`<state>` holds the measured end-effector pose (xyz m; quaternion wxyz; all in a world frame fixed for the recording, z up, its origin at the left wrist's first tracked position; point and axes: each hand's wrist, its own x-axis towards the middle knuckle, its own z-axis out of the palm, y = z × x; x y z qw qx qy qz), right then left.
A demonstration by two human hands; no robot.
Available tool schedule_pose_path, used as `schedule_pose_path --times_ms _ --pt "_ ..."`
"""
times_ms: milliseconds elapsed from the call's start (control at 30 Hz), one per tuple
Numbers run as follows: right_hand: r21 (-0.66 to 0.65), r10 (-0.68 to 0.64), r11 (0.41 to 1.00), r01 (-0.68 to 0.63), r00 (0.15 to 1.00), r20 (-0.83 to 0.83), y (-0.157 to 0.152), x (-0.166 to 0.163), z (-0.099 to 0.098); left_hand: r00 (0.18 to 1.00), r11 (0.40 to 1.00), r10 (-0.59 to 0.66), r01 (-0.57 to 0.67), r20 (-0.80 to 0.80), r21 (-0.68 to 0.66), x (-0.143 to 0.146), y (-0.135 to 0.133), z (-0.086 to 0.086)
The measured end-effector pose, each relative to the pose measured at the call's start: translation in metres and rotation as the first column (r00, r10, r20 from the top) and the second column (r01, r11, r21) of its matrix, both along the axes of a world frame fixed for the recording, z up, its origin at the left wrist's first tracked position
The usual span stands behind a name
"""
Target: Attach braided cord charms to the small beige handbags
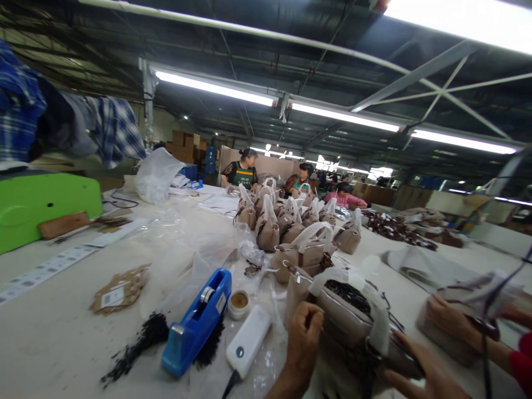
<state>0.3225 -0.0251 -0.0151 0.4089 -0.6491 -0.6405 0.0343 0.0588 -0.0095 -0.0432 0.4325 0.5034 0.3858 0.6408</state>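
Observation:
A taupe handbag (332,327) stands in front of me at the table's near edge. Its top gapes, showing dark stuffing, and pale wrapping covers its handles. My left hand (305,341) is closed in a pinch at the bag's left end; what lies between the fingers is hidden. Against the bag's right side rests my right hand (428,368), its fingers apart and partly blurred. Left of the bag lie a white device (249,339) with a cable, a small round pot (239,303) and a blue tape dispenser (197,321).
Several wrapped-handle handbags (268,230) stand beyond mine. Black strands (141,343) and brown tags (120,291) lie left, near a green machine (50,205). At right, a co-worker's hands (453,321) hold another bag. People sit across the table (174,233).

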Motion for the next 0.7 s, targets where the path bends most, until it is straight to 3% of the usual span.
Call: schedule_pose_path --times_ms 100,233,367,467,600,700 --pt "-0.151 0.090 0.985 -0.087 0.996 0.020 0.004 -0.004 -0.009 0.997 1.000 0.019 -0.021 -0.079 -0.015 -0.001 0.003 -0.010" --pt "-0.298 0.084 0.952 -0.073 0.996 0.024 0.001 -0.007 -0.012 0.992 0.999 0.033 -0.035 -0.120 -0.017 -0.003 0.005 -0.015" --pt "-0.251 0.041 0.967 -0.045 0.999 -0.018 -0.014 -0.025 -0.013 0.995 0.998 0.044 -0.049 -0.094 -0.049 -0.009 0.009 -0.018" --pt "-0.204 0.019 0.977 -0.056 0.984 -0.179 -0.026 -0.038 -0.011 0.998 0.995 0.040 -0.043 -0.039 -0.092 -0.013 0.016 -0.025" --pt "-0.216 -0.193 0.969 0.119 0.909 -0.368 -0.035 -0.031 0.007 1.000 0.990 0.022 -0.024 -0.013 -0.139 -0.013 0.031 -0.035" --pt "-0.165 -0.334 0.942 0.293 0.870 -0.363 -0.028 -0.023 0.030 0.999 0.986 0.007 -0.014 -0.047 -0.165 -0.004 0.047 -0.039"
